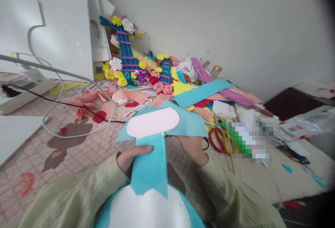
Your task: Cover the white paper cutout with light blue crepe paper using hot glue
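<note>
A guitar-shaped board cutout stands before me, with a bare white headstock point(153, 122), a neck wrapped in light blue paper point(149, 163) and a white body point(141, 209) edged in blue. My left hand point(132, 156) is closed round the neck from the left, thumb on its front. A loose sheet of light blue paper point(188, 121) lies behind the headstock and sticks out on both sides. My right hand point(193, 149) reaches under the right part of this sheet. Its fingers are hidden behind the paper, so their grip cannot be made out.
Red-handled scissors point(219, 141) and a green strip point(237, 139) lie right of my right hand. Finished paper guitars point(127, 48) with paper flowers lean at the back wall. A white cable point(115, 107) loops across the left. A blue strip point(202, 93) tops scattered paper scraps.
</note>
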Demonstrator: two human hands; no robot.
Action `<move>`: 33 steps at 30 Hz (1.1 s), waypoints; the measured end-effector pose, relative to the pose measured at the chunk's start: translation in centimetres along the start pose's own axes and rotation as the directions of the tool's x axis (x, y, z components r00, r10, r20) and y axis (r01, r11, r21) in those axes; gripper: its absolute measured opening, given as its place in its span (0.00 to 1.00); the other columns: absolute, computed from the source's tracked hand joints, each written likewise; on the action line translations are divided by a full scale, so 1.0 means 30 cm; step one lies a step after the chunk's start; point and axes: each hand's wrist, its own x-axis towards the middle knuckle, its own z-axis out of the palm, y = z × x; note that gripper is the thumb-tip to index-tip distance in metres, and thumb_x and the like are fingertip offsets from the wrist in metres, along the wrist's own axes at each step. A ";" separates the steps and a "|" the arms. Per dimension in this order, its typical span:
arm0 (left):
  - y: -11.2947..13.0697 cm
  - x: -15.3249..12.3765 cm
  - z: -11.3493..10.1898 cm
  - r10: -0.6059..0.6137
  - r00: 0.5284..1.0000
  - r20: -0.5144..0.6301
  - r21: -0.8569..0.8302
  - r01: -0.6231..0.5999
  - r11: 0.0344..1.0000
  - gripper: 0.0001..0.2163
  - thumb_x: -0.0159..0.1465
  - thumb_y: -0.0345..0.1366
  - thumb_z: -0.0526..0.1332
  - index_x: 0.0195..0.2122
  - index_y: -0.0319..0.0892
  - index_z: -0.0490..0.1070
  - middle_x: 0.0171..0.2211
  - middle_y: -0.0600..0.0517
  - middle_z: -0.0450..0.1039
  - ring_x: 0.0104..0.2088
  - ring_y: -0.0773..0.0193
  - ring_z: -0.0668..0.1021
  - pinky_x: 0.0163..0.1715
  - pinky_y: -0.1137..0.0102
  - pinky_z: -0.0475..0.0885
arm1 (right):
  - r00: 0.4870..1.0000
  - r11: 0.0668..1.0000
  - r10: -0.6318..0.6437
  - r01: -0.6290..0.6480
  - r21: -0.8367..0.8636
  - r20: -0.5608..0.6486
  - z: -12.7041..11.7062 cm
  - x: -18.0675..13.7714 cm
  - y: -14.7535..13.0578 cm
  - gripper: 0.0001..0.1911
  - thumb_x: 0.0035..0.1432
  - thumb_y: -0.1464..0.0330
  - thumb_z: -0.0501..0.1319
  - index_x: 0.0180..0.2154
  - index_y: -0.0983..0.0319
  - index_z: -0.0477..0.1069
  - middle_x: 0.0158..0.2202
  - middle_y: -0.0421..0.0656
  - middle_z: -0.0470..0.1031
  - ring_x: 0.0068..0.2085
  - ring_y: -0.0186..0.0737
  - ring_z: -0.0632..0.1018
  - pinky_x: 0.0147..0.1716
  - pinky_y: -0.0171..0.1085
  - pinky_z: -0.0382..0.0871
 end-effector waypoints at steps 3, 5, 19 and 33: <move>0.001 0.000 0.003 -0.001 1.000 -0.001 0.011 0.001 1.000 0.09 0.50 0.30 0.63 0.32 0.35 0.76 0.18 0.48 0.76 0.20 0.59 0.77 0.23 0.69 0.73 | 0.997 0.997 0.063 -0.064 0.034 0.034 0.000 -0.010 0.003 0.06 0.51 0.64 0.58 0.28 0.59 0.70 0.28 0.41 0.76 0.37 0.41 0.76 0.44 0.43 0.68; 0.003 -0.001 0.004 0.017 1.000 0.006 0.026 -0.017 1.000 0.12 0.50 0.30 0.63 0.36 0.35 0.75 0.19 0.47 0.76 0.21 0.58 0.78 0.24 0.68 0.73 | 0.995 0.994 0.093 -0.095 0.053 0.037 0.000 -0.015 0.000 0.07 0.50 0.65 0.59 0.23 0.59 0.69 0.23 0.40 0.75 0.30 0.40 0.76 0.42 0.42 0.69; 0.005 -0.003 0.017 0.077 0.997 0.002 0.023 -0.077 0.997 0.11 0.52 0.28 0.61 0.37 0.37 0.75 0.22 0.49 0.77 0.22 0.61 0.78 0.25 0.70 0.73 | 0.949 0.905 0.295 -0.315 0.287 0.112 0.013 -0.029 -0.060 0.08 0.47 0.66 0.63 0.20 0.62 0.70 0.20 0.37 0.73 0.23 0.34 0.74 0.27 0.33 0.69; -0.017 0.014 0.004 0.118 0.993 0.018 0.042 -0.119 0.992 0.21 0.53 0.29 0.62 0.50 0.38 0.68 0.27 0.49 0.79 0.23 0.58 0.78 0.27 0.66 0.74 | 0.956 0.926 0.266 -0.289 0.244 0.123 0.000 -0.031 -0.093 0.06 0.49 0.67 0.62 0.23 0.61 0.75 0.22 0.38 0.77 0.24 0.33 0.75 0.26 0.31 0.70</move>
